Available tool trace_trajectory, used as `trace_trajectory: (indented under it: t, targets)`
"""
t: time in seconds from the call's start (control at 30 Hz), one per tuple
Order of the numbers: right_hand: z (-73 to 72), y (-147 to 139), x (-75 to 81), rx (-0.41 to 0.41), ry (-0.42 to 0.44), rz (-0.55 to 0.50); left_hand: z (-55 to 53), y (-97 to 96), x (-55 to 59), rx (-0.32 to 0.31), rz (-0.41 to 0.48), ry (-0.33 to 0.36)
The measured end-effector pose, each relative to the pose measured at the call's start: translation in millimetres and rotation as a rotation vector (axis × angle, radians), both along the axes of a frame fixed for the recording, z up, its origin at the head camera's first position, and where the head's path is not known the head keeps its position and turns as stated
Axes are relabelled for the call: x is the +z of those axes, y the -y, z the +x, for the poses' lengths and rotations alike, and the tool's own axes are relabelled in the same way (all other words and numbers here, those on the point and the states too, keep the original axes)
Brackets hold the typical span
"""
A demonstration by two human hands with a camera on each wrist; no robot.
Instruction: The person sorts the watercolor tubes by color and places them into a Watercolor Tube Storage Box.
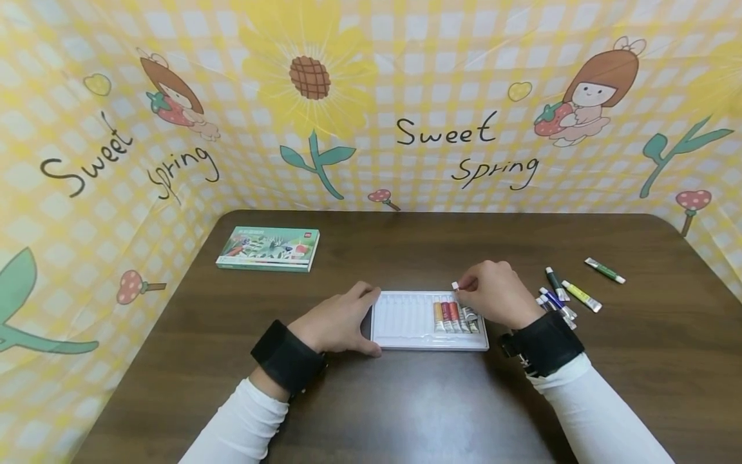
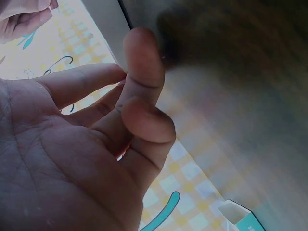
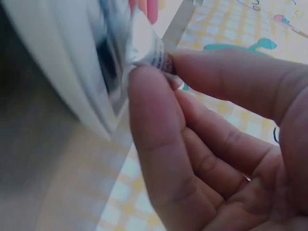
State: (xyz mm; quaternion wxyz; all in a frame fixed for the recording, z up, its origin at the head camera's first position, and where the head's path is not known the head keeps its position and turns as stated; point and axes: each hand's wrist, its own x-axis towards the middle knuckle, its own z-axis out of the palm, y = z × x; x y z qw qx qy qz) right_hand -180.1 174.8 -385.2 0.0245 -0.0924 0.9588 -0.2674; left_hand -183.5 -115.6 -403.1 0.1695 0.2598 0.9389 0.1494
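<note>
A white plastic paint tray [image 1: 406, 345] lies on the table in the head view. Its right part holds a row of paint tubes [image 1: 454, 317], orange-yellow, dark red and red among them; the slots on the left are bare. My left hand [image 1: 342, 320] spans the tray's left end, thumb at the near corner and fingers at the far one. Over the far right part, my right hand [image 1: 500, 295] pinches a small paint tube [image 3: 144, 41] with a white cap [image 1: 455, 285] between thumb and fingertips. The fingers hide most of this tube.
Right of the right hand lie a dark green tube [image 1: 554, 283], a yellow tube [image 1: 581, 296], a blue tube [image 1: 556, 300] and a green tube [image 1: 605, 270]. A flat green box [image 1: 268, 249] lies at the back left of the brown table [image 1: 394, 406]. A patterned yellow cloth [image 1: 429, 84] hangs behind.
</note>
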Motion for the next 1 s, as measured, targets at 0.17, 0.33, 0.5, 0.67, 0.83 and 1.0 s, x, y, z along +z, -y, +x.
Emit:
trace_trajectory:
  t: [0.17, 0.33, 0.5, 0.67, 0.83, 1.0]
  targets:
    - [0.5, 9.2, -4.6, 0.019, 0.024, -0.087, -0.8, -0.7, 0.3, -0.001, 0.001, -0.006]
    - [3.1, 17.4, -7.4, 0.024, 0.061, -0.174, -0.2, -0.5, 0.9, -0.001, 0.006, -0.003]
    - [5.1, 22.3, -9.1, 0.027, 0.049, -0.183, -0.7, -0.6, 0.8, 0.0, 0.011, 0.0]
    - [5.1, 23.2, -9.0, 0.036, 0.017, -0.15, -0.9, -0.6, 0.8, -0.001, 0.014, 0.0]
    - [5.6, 25.2, -10.9, 0.054, -0.01, -0.136, -0.4, -0.4, 1.6, 0.004, 0.013, 0.005]
    - [7.4, 30.8, -12.9, 0.074, -0.039, -0.097, -0.2, -0.3, 1.5, 0.009, 0.009, 0.006]
